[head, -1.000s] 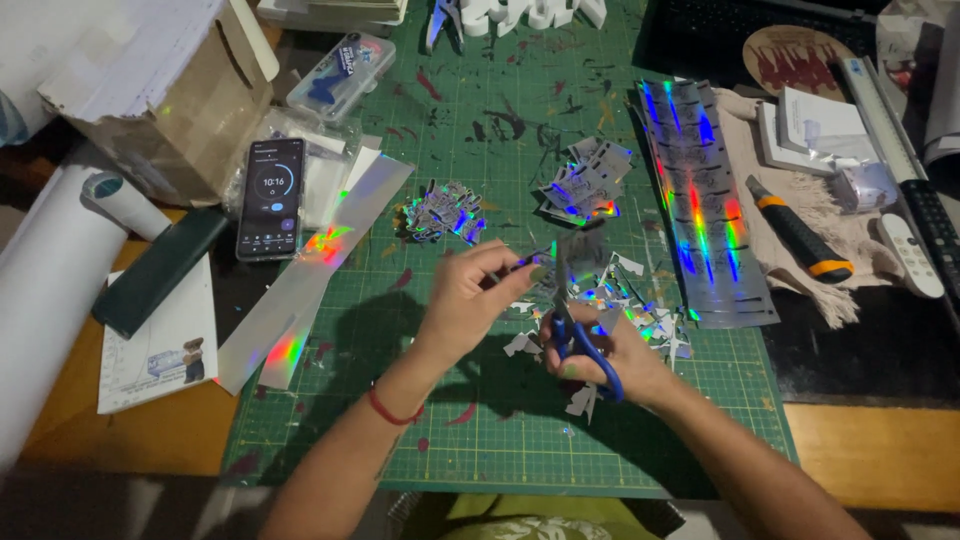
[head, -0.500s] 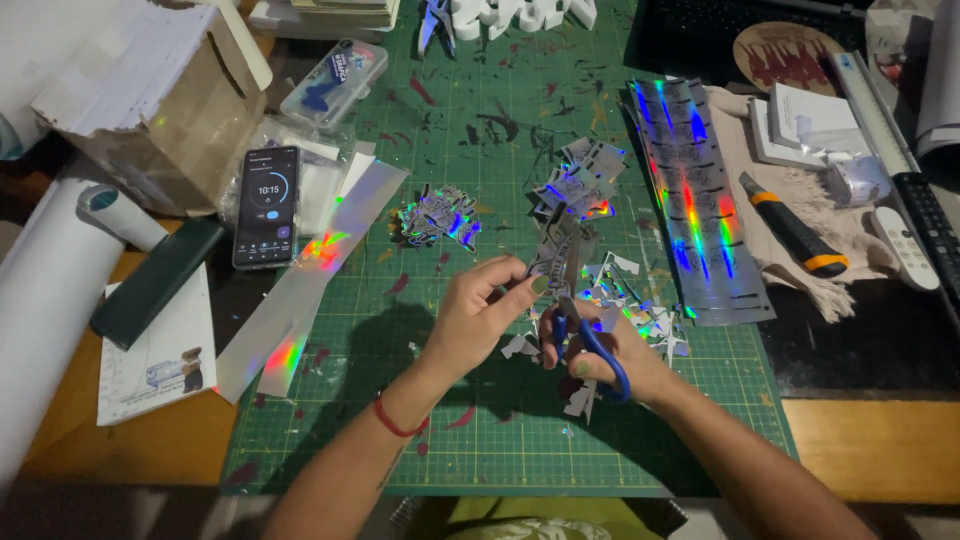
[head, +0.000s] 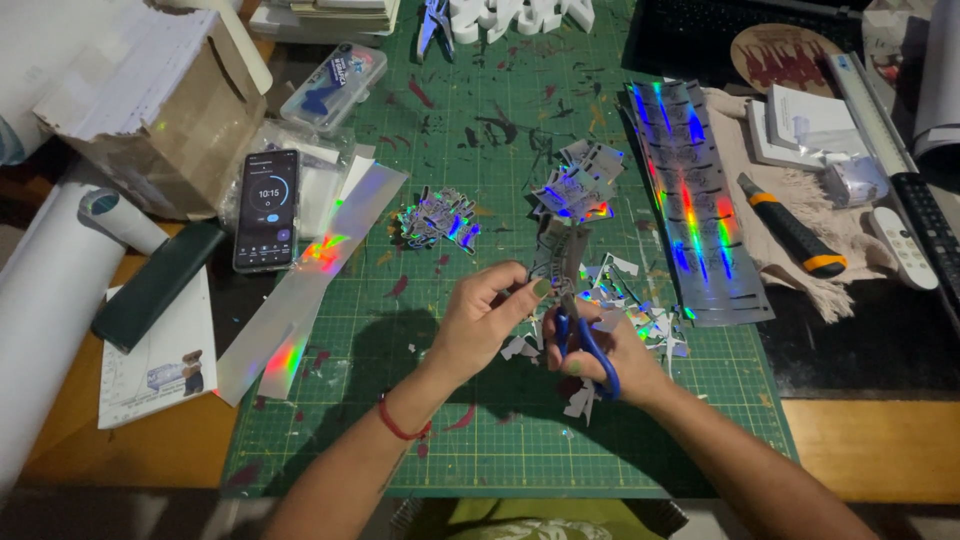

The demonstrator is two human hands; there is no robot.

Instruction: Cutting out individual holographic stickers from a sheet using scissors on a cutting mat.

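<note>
Over mat [head: 420, 400], foil piece [head: 558, 255] in left hand [head: 485, 320] grip

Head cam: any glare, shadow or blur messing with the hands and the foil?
Head view: sharp overall, no motion blur on the left hand or right hand; holographic sheet and strip throw rainbow glare; forearms cast a dark shadow on the green cutting mat; the right and bottom edges go dim; blue-handled scissors stay readable.
</note>
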